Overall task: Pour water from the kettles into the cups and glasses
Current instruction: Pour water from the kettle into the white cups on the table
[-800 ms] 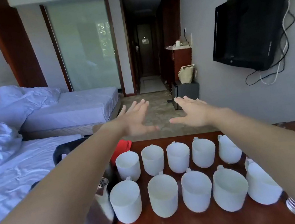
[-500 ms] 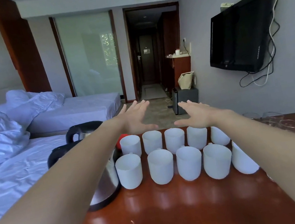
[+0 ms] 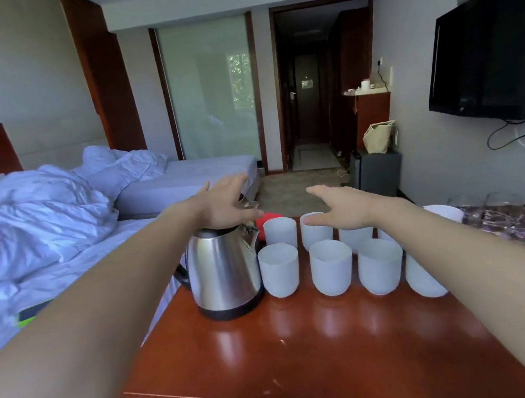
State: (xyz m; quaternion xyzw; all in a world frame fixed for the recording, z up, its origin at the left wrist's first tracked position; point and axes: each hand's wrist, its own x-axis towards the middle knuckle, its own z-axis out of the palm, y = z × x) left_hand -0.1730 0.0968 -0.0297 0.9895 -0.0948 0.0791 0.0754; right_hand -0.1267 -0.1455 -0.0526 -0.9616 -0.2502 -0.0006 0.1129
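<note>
1. The left hand [image 3: 224, 207] reaches forward, palm down, above the lid of the steel kettle [image 3: 223, 274]. Its fingers [image 3: 232, 183] are straight and loosely spread, and they hold nothing. Whether the palm touches the lid cannot be told.
2. The right hand [image 3: 342, 208] hangs palm down over the back row of the white cups [image 3: 280, 274]. Its fingers [image 3: 317, 190] are straight and lie close together, with the thumb pointing left, and they grip nothing. The hand is somewhat blurred.
3. The kettle stands upright near the left edge of the wooden worktop [image 3: 313, 346]. Its black handle is at the left and its spout points right toward the cups. It stands just beside the front-left cup.
4. The cups stand upright in two close rows to the right of the kettle. The right forearm covers the right end of both rows. Whether any cup holds water cannot be told.
5. Clear glasses [image 3: 499, 211] stand at the far right of the worktop, beyond the right forearm. They are blurred.
6. A red thing [image 3: 266, 220] lies behind the kettle's spout, next to the back-left cup. What it is cannot be told.
7. Two beds [image 3: 48, 217] with crumpled white bedding stand to the left of the worktop. A dark television [image 3: 491, 56] hangs on the right wall.
</note>
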